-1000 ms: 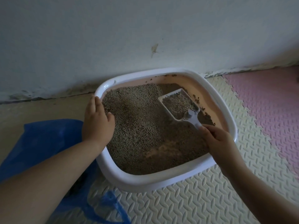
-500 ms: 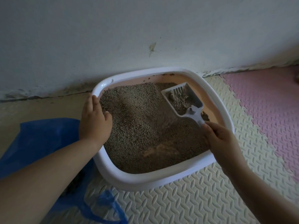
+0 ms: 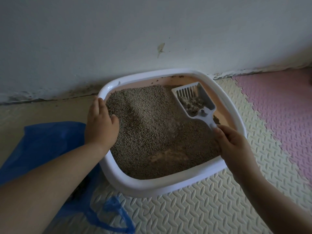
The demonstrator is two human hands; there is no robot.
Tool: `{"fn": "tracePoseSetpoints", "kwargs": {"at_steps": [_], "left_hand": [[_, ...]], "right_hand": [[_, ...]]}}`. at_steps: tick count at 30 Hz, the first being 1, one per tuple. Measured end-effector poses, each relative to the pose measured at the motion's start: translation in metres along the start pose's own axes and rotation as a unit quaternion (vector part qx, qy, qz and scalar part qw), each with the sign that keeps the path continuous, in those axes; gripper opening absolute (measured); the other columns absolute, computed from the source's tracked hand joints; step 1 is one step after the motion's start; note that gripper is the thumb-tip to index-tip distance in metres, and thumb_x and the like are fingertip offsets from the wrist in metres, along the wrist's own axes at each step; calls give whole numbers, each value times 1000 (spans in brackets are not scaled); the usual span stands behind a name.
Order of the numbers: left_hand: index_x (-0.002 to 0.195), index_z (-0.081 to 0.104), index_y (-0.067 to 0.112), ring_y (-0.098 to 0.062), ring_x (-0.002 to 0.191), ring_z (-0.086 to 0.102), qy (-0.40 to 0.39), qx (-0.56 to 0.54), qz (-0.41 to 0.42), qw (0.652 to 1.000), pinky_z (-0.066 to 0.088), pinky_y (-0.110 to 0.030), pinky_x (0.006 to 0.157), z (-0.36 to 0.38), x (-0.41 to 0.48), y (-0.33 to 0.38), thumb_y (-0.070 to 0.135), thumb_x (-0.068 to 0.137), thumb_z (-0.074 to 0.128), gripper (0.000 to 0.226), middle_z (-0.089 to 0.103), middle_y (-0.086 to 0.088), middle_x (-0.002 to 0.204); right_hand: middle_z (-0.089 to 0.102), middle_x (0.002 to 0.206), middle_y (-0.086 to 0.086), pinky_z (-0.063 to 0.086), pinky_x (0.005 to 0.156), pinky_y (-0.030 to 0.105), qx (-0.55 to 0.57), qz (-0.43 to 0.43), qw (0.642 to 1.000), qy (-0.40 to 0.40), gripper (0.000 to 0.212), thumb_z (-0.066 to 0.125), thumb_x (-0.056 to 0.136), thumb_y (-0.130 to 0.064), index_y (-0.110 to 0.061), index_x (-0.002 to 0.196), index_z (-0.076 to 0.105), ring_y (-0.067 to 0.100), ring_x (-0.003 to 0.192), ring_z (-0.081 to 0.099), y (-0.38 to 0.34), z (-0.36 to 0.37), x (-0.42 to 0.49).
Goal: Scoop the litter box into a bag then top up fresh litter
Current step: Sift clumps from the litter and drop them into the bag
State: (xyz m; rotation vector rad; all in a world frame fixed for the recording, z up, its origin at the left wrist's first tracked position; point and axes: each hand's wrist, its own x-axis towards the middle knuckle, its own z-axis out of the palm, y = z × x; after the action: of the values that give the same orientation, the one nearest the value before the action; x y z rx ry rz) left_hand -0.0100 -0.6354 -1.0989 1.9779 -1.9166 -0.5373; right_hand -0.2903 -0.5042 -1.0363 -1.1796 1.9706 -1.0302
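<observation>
Litter box: white rim, peach inner wall, set on the floor with its far side against the wall. Grey-brown litter fills most of the box. It is heaped higher toward the left side, and a thin patch near the front shows the bottom of the box through it.

Scoop: pale plastic with a slotted front, held above the litter in the far right corner of the box. It tilts so the slotted end points toward the wall and the handle runs back toward the near right rim. A small load of clumps sits in the back of the scoop, by the handle; the slots are bare.

Right hand: over the near right rim, fingers curled tight round the end of the scoop handle.

Left hand: laid on the left rim, fingers straight and pointing toward the wall, thumb inside the box touching the litter. Not clenched.

Blue plastic bag: on the floor just left of the box, partly under the left forearm, with its loop handles trailing out past the front left corner.

Cream foam mat under the front and right of the box, with a pink mat farther right.
</observation>
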Motion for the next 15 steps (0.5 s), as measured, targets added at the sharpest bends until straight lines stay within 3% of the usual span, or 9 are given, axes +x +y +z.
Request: {"fn": "tracePoseSetpoints", "kwargs": {"at_steps": [6,10,15], "left_hand": [[153,7,7,-21,147,3,2,-3,2,1000,15,-38,117,0,0,0,27,101,35,63,0,-5,161],[153,8,6,-22,147,3,6,-2,3,1000,15,-37,117,1,1,-1,26,100,36,63,1,-6,161],[153,7,7,-21,147,2,3,-4,2,1000,15,-37,117,1,1,-1,27,101,35,62,0,-5,161]], "right_hand": [[49,61,11,36,56,28,-18,8,1000,-4,25,49,93,-46,-30,94,69,19,51,44,-2,-1,-1],[48,63,5,34,53,26,-28,7,1000,-5,25,48,93,-46,-30,93,68,8,51,41,0,1,-1],[47,58,3,35,50,23,-44,2,999,-15,26,48,90,-50,-32,95,66,6,49,41,-2,3,-3]]}}
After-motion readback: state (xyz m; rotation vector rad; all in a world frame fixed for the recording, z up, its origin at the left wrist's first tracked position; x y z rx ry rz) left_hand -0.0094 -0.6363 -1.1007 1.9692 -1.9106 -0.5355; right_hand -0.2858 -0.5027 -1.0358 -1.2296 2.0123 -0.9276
